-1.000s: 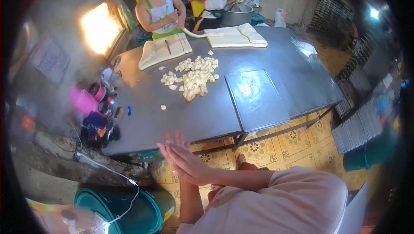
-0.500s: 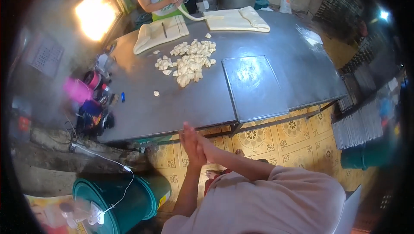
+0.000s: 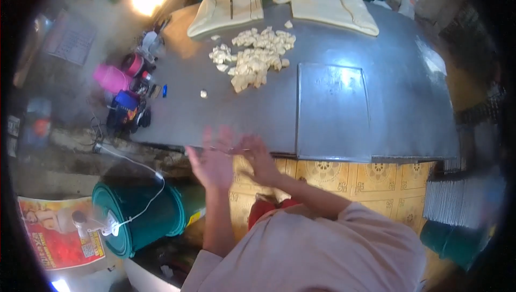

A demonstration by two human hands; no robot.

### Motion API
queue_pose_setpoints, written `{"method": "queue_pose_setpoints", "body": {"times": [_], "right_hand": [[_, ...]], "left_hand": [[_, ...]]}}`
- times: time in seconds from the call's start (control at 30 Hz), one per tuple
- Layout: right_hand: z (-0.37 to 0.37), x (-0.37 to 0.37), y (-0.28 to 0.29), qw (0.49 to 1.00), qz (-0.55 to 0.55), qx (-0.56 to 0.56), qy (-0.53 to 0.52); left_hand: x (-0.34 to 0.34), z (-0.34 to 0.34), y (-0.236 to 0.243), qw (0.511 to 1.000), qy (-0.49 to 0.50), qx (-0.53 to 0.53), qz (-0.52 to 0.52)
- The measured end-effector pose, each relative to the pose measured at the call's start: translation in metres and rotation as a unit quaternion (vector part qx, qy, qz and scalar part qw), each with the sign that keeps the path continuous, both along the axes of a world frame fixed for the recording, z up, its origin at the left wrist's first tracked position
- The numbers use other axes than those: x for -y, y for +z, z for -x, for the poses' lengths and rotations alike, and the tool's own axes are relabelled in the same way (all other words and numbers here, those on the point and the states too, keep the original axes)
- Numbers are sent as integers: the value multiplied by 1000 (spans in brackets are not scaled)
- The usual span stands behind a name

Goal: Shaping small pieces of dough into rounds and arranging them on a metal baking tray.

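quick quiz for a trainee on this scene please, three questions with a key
1. True or false: the pile of small dough pieces lies to the left of the flat tray.
2. Multiple choice: what lies on the left dough slab?
A) a pink bucket
B) a thin dark tool
C) a white cup
3. Short answer: what can be seen held in the person's left hand and right hand?

Key: 1. True. 2. B. 3. Nothing in either.
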State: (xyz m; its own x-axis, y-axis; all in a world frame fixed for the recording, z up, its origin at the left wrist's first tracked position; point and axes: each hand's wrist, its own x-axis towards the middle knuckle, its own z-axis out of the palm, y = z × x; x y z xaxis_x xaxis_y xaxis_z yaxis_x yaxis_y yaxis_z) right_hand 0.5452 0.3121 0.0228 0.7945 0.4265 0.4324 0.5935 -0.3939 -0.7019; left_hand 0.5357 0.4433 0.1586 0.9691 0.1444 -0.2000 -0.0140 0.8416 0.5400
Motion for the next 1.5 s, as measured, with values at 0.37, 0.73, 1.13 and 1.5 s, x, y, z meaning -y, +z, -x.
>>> {"method": "queue_pose_setpoints", "body": {"times": [0.37, 0.73, 1.13, 1.5], "right_hand": [[-186, 32, -129, 895, 171, -38, -410], [-77, -200, -7, 949, -80, -177, 249], [-100, -1, -89, 878, 359, -97, -301], [-119, -10, -90, 812, 326, -214, -434]], "left_hand": [[-84, 73, 1, 947, 198, -191, -167], [-190, -27, -48, 951, 136, -40, -275], [-236, -187, -244, 266, -138, -83, -950], [-82, -290, -190, 518, 45, 182, -834]]}}
